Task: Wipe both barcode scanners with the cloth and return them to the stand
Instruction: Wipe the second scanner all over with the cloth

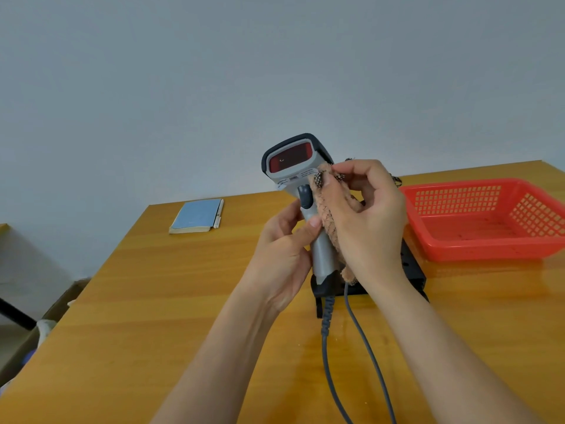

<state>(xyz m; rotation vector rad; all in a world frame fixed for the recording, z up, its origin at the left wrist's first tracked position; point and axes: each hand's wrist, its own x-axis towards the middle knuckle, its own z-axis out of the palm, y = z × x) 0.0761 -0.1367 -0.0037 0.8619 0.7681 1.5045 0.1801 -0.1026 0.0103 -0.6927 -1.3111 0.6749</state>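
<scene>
A grey barcode scanner (293, 166) with a red window stands upright above the table, its window facing me. My left hand (282, 249) grips its handle from the left, thumb across the front below the dark trigger. My right hand (367, 215) holds a tan cloth (328, 212) with a checked edge against the right side of the handle and head. Two grey cables (363, 341) run from the scanner area toward me. The black stand (414, 270) lies on the table behind my hands, mostly hidden. A second scanner is not visible.
A red plastic basket (486, 221) sits at the right on the wooden table (153, 316). A blue notebook (197, 216) lies at the back left. The table's left edge drops off to cardboard boxes (58, 307) on the floor.
</scene>
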